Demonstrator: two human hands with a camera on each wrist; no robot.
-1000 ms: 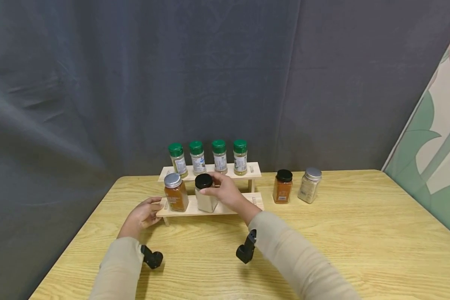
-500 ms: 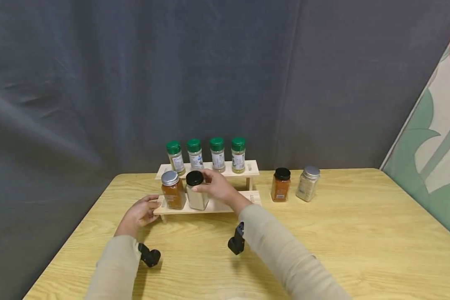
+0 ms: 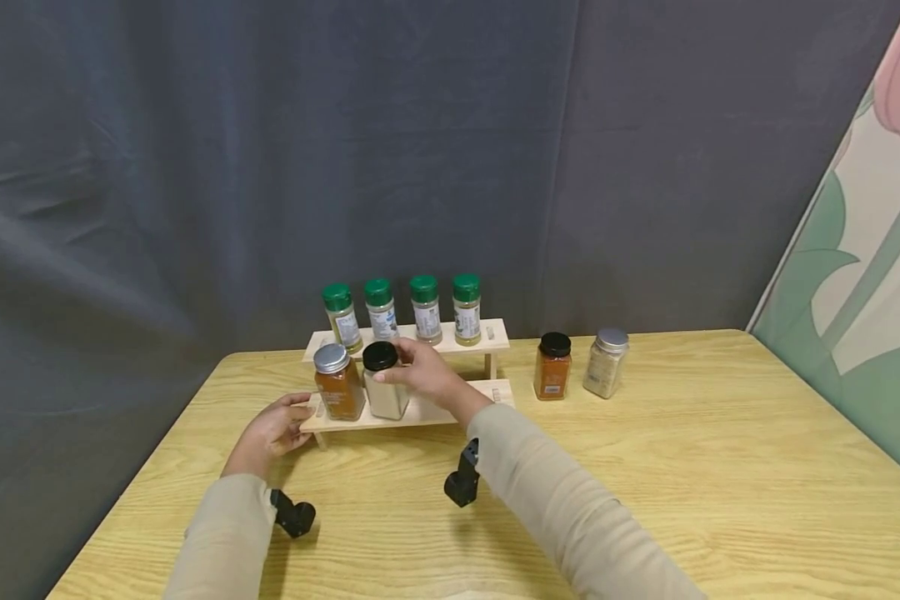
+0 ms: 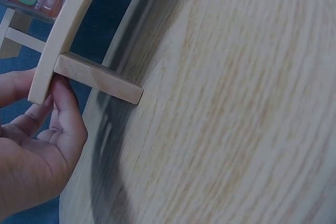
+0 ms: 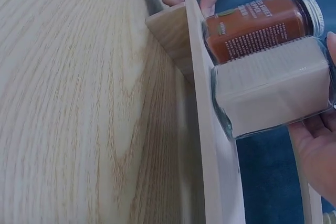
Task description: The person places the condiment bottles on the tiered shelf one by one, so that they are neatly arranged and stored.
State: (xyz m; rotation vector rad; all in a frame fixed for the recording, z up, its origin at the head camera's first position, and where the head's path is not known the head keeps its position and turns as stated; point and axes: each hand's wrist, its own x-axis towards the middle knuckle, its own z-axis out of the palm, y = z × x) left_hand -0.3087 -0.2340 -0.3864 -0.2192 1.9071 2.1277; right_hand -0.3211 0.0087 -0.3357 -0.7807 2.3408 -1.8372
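My right hand [image 3: 437,379] holds a square glass jar [image 3: 386,398] of pale powder with a black lid. The jar stands upright on the lower tier of a two-tier wooden spice rack [image 3: 442,411]. Right beside it, on its left, is a jar of orange-red spice [image 3: 341,395] with a silver lid. In the right wrist view the pale powder jar [image 5: 273,87] has its base on or very near the board. My left hand [image 3: 268,433] pinches the left end of the lower board, as the left wrist view shows at the board's end [image 4: 41,90].
Several green-lidded spice bottles [image 3: 426,321] line the upper tier. On the table [image 3: 645,475] right of the rack stand an orange-red jar [image 3: 552,368] with a black lid and a pale jar [image 3: 604,369] with a silver lid. A dark curtain [image 3: 420,167] hangs behind.
My right hand has moved the pale powder jar left along the lower tier, up beside the silver-lidded orange-red jar. My left hand keeps its grip on the rack's end.
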